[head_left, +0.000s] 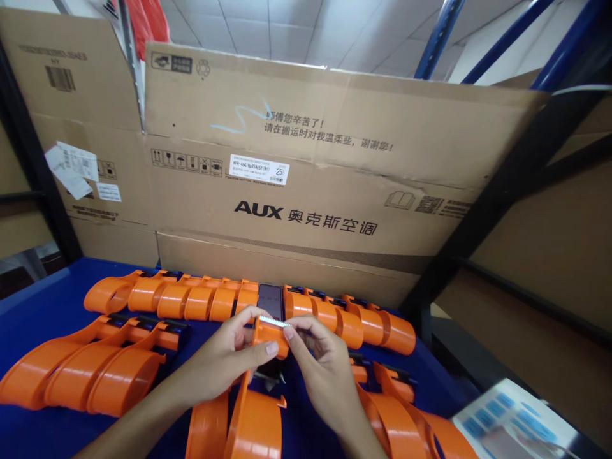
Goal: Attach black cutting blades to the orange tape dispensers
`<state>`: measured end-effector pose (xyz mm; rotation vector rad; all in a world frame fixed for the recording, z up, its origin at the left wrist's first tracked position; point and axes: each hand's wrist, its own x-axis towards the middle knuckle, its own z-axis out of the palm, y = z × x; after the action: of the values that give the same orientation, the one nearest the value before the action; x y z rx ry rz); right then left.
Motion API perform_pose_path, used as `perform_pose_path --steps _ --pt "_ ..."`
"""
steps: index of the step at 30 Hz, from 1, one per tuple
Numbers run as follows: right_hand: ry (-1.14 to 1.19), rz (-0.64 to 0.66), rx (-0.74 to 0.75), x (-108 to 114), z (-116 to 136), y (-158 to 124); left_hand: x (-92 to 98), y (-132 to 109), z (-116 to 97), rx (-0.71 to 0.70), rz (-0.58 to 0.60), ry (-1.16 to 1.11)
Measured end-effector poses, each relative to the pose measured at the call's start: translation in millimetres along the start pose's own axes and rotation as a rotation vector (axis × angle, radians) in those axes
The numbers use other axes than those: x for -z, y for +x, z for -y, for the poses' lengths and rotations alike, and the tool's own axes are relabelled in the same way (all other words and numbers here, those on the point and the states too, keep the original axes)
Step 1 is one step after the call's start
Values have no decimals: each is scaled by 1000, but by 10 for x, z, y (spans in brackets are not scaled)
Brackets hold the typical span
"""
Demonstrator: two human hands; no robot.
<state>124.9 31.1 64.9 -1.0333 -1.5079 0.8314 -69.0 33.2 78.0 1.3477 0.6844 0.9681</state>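
Note:
An orange plastic tape dispenser (272, 341) is held up near the middle of the head view. My left hand (224, 360) grips its head, thumb on the front and fingers behind. Along the top edge lies a white or silvery toothed cutter blade (272, 321). The thumb and forefinger of my right hand (322, 363) pinch the blade's right end. Below my hands, another part of an orange dispenser (257, 424) hangs or stands; whether it belongs to the held one I cannot tell for certain. A small dark scrap under my fingers is partly hidden.
Several orange dispensers (174, 299) stand in a back row on the blue table (43, 287), more at front left (81, 376) and right (401, 421). A phone (271, 299) lies between them. Cardboard (310, 191) walls the back; a white-and-blue box (521, 414) sits right.

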Motion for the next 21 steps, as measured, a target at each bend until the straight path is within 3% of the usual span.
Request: perform_pose_path --steps 21 --pt "19 -77 35 -42 39 -24 -29 -4 -30 -31 14 2"
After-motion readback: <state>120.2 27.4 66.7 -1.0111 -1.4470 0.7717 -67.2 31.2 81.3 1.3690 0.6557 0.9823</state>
